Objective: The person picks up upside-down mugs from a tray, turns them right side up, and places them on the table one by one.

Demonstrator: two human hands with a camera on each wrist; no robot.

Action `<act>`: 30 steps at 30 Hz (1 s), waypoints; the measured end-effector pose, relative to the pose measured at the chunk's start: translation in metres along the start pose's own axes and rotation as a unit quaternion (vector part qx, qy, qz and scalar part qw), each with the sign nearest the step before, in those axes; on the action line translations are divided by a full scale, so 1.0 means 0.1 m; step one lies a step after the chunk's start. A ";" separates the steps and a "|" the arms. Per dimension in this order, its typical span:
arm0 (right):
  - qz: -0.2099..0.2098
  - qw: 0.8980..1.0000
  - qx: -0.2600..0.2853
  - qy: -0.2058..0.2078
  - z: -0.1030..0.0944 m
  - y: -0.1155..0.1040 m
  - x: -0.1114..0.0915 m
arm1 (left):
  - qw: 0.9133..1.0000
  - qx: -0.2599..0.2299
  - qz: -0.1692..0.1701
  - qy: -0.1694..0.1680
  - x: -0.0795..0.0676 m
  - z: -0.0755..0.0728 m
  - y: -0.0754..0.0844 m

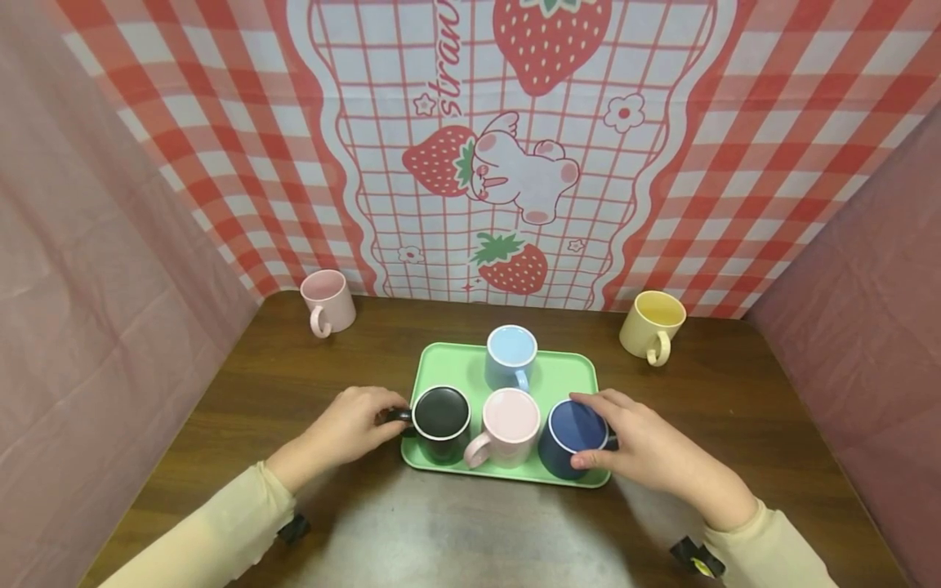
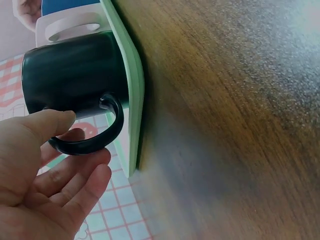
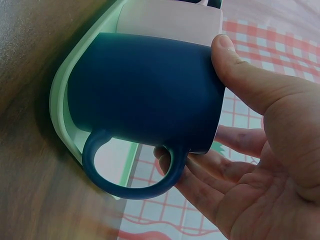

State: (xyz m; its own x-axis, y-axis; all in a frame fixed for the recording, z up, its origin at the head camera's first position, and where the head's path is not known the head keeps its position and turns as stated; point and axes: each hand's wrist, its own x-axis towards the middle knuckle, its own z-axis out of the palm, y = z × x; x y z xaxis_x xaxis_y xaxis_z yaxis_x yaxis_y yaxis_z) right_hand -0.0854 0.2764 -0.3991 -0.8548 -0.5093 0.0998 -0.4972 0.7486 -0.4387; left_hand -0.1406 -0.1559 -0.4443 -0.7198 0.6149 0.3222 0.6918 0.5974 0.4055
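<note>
On a light green tray [image 1: 566,371] stand a black mug [image 1: 441,425], a pale pink mug [image 1: 510,425], a dark blue mug [image 1: 569,441] and, behind them, a light blue mug [image 1: 509,359]. My left hand [image 1: 353,423] pinches the black mug's handle [image 2: 92,144] at the tray's left side, thumb above and fingers below. Around the rim of the dark blue mug my right hand [image 1: 643,445] spans, its thumb [image 3: 227,55] on the near side. Its fingers reach to the far side, partly behind the handle [image 3: 132,192]. All mugs are upright.
Behind the tray, another pink mug [image 1: 331,302] sits at the back left of the wooden table [image 1: 397,531]. A yellow mug [image 1: 650,322] is at the back right. A strawberry-patterned cloth [image 1: 470,212] hangs behind, with pink cloth on both sides.
</note>
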 end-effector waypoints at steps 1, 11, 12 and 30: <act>0.001 1.000 0.000 -0.001 0.00 0.00 0.00 | 1.000 0.000 0.002 0.004 0.00 0.00 0.00; 0.007 1.000 0.002 -0.004 0.00 0.00 0.00 | 0.999 0.028 -0.003 0.030 -0.02 0.03 -0.01; 0.007 1.000 0.002 -0.004 0.00 0.00 0.00 | 0.999 0.032 -0.001 0.032 -0.02 0.03 -0.01; 0.001 1.000 0.003 0.004 0.01 0.00 -0.01 | 0.995 0.069 0.042 0.056 0.00 0.07 -0.01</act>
State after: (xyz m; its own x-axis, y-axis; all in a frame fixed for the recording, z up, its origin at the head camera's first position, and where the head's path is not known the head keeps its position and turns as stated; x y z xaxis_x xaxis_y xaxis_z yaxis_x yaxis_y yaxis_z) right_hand -0.0847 0.2764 -0.4002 -0.8569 -0.5046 0.1053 -0.4946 0.7472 -0.4440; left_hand -0.1410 -0.1531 -0.4513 -0.6550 0.6089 0.4474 0.7459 0.6156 0.2542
